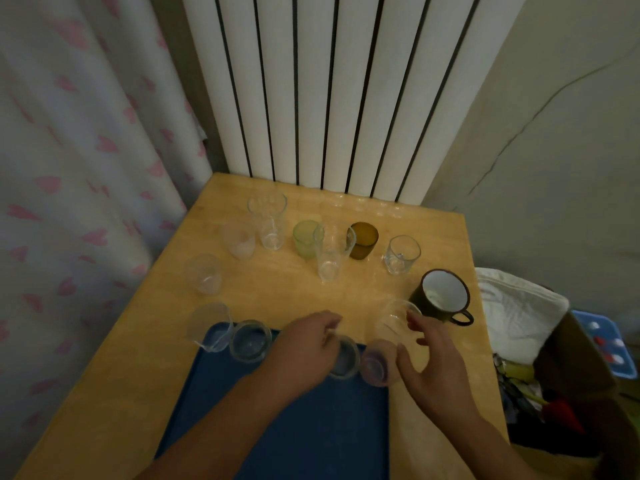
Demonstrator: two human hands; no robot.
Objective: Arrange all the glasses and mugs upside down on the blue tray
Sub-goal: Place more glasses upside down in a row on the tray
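While unlabelled, glasses (332,254) crowd the table (277,292).

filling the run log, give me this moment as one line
left hand: on glass at tray far edge | right hand: open, by purple glass | mug: upright, off tray

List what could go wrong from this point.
1. The right hand reaches for a clear glass that stands right beside the dark mug; a knock could tip either.
2. The glasses along the blue tray's far edge stand close together, so the left hand, placing one, may clink its neighbours.
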